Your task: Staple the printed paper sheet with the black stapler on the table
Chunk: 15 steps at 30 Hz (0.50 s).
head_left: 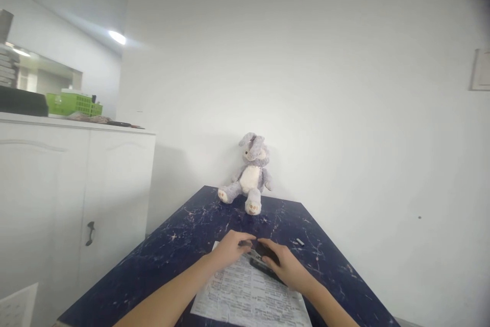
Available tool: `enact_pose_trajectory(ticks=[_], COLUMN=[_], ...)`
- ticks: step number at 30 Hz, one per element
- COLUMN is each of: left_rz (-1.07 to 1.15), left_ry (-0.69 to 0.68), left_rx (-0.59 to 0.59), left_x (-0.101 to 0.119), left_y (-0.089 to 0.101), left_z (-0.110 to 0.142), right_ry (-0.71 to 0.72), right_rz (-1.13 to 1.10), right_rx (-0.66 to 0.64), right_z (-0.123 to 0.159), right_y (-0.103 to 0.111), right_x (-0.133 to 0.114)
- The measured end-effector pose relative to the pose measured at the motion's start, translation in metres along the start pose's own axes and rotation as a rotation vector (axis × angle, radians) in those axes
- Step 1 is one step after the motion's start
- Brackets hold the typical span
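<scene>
My left hand (233,247) is closed over the far edge of a printed paper sheet (248,296), its thumb and fingers pinched around something small and dark. Close beside it, my right hand (282,260) curls over a dark, flattish object (267,252), whose kind I cannot make out. Just below the right fingers a long black item (264,268) lies slanted over the paper, partly covered by that hand. Fingertips of both hands nearly meet.
A grey plush rabbit (250,179) sits at the table's far end against the wall. The dark blue marbled table (168,245) also bears a small pale piece (299,242) on the right. Left stands a white cabinet (118,174) with a green basket (69,104) on top.
</scene>
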<state>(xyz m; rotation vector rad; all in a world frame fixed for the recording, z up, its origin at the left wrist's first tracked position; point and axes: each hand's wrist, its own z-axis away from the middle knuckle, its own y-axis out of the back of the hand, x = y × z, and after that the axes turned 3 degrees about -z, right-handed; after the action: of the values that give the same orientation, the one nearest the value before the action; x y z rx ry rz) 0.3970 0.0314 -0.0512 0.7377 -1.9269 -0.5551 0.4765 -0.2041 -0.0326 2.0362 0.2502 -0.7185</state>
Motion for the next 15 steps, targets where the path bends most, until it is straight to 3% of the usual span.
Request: enact_pose_trajectory(ticks=[3,10,15], left_rz=[0.038,-0.105,-0.048], left_ry=[0.049,0.005,0.003], left_rx=[-0.050,-0.082,-0.097], left_x=[-0.001,0.004,-0.004], left_y=[-0.006,-0.014,-0.013], left_z=[0.000,-0.001,-0.004], right_ry=[-0.004,0.003,0.004], right_rz=[0.001,0.041,0.034], right_rx=[-0.006,0.003,-0.002], right_z=[0.000,0.000,0.001], right_y=[0.000,-0.001,-0.001], right_x=[-0.001,0.001,0.002])
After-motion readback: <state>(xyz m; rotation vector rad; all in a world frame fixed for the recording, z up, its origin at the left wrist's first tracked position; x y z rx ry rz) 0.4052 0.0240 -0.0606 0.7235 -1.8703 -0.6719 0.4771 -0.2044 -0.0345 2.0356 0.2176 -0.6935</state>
